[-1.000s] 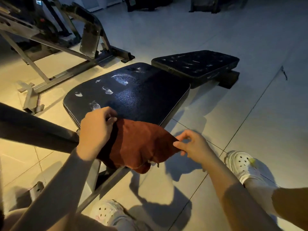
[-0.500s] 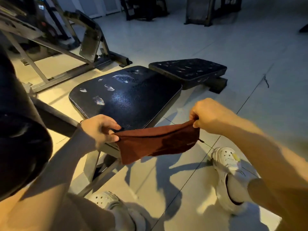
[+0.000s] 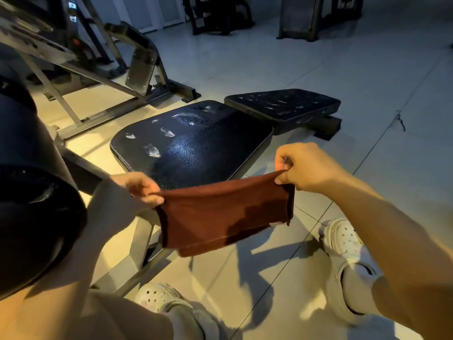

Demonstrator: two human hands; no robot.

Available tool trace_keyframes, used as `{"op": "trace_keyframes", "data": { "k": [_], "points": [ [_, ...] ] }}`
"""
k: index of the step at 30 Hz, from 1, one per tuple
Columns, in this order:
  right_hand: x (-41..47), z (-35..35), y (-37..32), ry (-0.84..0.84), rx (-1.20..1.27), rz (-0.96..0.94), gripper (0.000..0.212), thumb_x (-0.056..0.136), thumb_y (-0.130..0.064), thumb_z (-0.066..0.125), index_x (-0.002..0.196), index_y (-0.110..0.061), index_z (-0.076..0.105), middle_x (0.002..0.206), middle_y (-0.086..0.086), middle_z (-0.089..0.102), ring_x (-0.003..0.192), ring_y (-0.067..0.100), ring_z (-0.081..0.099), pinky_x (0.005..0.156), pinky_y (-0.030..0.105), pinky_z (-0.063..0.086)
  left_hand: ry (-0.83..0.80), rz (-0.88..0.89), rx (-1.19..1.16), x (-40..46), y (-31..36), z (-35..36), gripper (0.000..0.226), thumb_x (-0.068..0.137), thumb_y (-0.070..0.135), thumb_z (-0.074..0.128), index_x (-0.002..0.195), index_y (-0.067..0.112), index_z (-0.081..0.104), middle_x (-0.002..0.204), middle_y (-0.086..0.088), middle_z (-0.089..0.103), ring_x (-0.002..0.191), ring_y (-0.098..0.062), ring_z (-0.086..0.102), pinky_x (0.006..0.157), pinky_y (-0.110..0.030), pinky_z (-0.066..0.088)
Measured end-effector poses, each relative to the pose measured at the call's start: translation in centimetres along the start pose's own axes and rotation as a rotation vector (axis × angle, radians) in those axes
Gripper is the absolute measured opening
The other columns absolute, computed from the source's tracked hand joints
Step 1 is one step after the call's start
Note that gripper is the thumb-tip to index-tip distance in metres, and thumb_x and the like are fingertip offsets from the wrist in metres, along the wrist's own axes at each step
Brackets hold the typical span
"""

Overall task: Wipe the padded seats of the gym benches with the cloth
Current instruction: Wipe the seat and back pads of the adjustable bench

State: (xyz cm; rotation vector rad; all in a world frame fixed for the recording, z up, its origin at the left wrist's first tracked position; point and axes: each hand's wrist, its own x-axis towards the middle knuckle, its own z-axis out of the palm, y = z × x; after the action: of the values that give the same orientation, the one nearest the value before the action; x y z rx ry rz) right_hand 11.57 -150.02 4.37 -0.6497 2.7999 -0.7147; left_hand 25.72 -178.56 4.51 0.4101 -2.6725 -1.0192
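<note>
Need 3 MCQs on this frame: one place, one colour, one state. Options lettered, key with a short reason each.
1. Where is the cloth?
A. Flat on the near seat
B. Held in the air between both hands, in front of the near seat
C. On the floor

2. What colour is the cloth?
A. Reddish brown
B. White
C. Blue

3. What is the state of the near seat?
A. Covered by the cloth
B. Flipped over
C. Bare, with pale worn patches

Key: 1 B, the left hand and right hand each pinch a top corner and the cloth hangs. 2 A, the fabric shows reddish brown. 3 C, the black pad lies uncovered with light scuffs.
</note>
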Motion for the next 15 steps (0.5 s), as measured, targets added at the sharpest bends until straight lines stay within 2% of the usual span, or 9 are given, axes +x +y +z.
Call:
{"op": "trace_keyframes", "data": {
  "k": [2,3,4,6,7,9,10,12,15],
  "points": [
    [1.9,0.2,-0.4,0.146,-0.014,0.049,0.014,0.086,-0.015,0.071,0.085,-0.020,0.058,0.090,0.002,0.062,0.088,0.023,0.060,0.077,0.038,0.052,0.166,0.065,0.035,1.8,0.2,0.3,0.026,0.074,0.000,0.079,0.074,0.022,0.064,0.066,0.003,0.066,0.065,-0.009,0.063,0.067,-0.025,0.052],
    [2.6,0.8,-0.9,0.224,-0.107,0.086,0.011,0.088,-0.018,0.068,0.096,-0.019,0.060,0.102,0.005,0.062,0.097,0.027,0.059,0.082,0.040,0.051,0.218,0.065,0.026,2.8,0.0,0.9,0.030,0.075,0.002,0.079,0.075,0.028,0.063,0.071,0.005,0.065,0.067,-0.002,0.063,0.071,-0.020,0.052],
    [3.1,1.9,-1.7,0.313,-0.223,0.092,0.019,0.090,-0.023,0.066,0.107,-0.019,0.059,0.114,0.006,0.058,0.106,0.029,0.055,0.086,0.041,0.048,0.239,0.056,0.006,3.7,0.0,1.5,0.034,0.075,0.002,0.079,0.078,0.030,0.061,0.074,0.008,0.064,0.067,0.005,0.061,0.071,-0.010,0.048],
    [3.6,5.9,-3.8,0.482,-0.257,-0.122,0.027,0.089,-0.029,0.061,0.113,-0.017,0.060,0.118,0.008,0.056,0.108,0.033,0.053,0.085,0.044,0.046,0.228,0.027,-0.006,5.1,-0.4,2.8,0.032,0.076,-0.001,0.077,0.087,0.025,0.062,0.077,0.012,0.061,0.068,0.017,0.057,0.069,0.001,0.041],
    [3.9,8.4,-4.8,0.492,-0.163,-0.296,0.028,0.087,-0.032,0.057,0.108,-0.016,0.065,0.115,0.009,0.060,0.106,0.034,0.057,0.085,0.045,0.049,0.222,0.009,-0.013,5.5,-0.6,3.2,0.031,0.077,-0.002,0.076,0.093,0.021,0.062,0.078,0.012,0.060,0.068,0.020,0.056,0.069,0.003,0.039],
    [4.9,13.4,-6.3,0.390,-0.040,-0.583,0.040,0.088,-0.041,0.048,0.111,-0.018,0.070,0.123,0.009,0.064,0.115,0.031,0.059,0.098,0.049,0.047,0.205,0.008,-0.004,5.8,-1.3,3.6,0.033,0.078,-0.002,0.074,0.100,0.019,0.061,0.079,0.011,0.061,0.071,0.021,0.055,0.069,0.004,0.038],
    [5.6,15.3,-6.6,0.325,-0.050,-0.624,0.044,0.090,-0.045,0.043,0.117,-0.020,0.069,0.129,0.006,0.063,0.122,0.027,0.057,0.106,0.049,0.041,0.195,0.014,0.022,5.8,-1.6,3.6,0.035,0.078,-0.001,0.075,0.102,0.020,0.060,0.078,0.012,0.062,0.073,0.021,0.056,0.070,0.004,0.038],
    [6.7,17.3,-6.6,0.321,-0.040,-0.624,0.046,0.094,-0.048,0.042,0.121,-0.021,0.067,0.133,0.005,0.061,0.127,0.022,0.053,0.112,0.047,0.031,0.183,0.010,0.069,6.1,-2.2,3.5,0.036,0.078,0.004,0.076,0.103,0.025,0.060,0.077,0.014,0.065,0.077,0.019,0.057,0.071,0.003,0.040],
    [7.0,18.5,-5.8,0.498,0.040,-0.654,0.047,0.095,-0.048,0.047,0.117,-0.014,0.069,0.128,0.011,0.064,0.122,0.027,0.057,0.109,0.046,0.035,0.204,0.026,0.135,6.2,-2.7,4.1,0.033,0.082,0.011,0.075,0.105,0.031,0.060,0.087,0.022,0.063,0.083,0.016,0.058,0.080,-0.008,0.043]
  ]
}}
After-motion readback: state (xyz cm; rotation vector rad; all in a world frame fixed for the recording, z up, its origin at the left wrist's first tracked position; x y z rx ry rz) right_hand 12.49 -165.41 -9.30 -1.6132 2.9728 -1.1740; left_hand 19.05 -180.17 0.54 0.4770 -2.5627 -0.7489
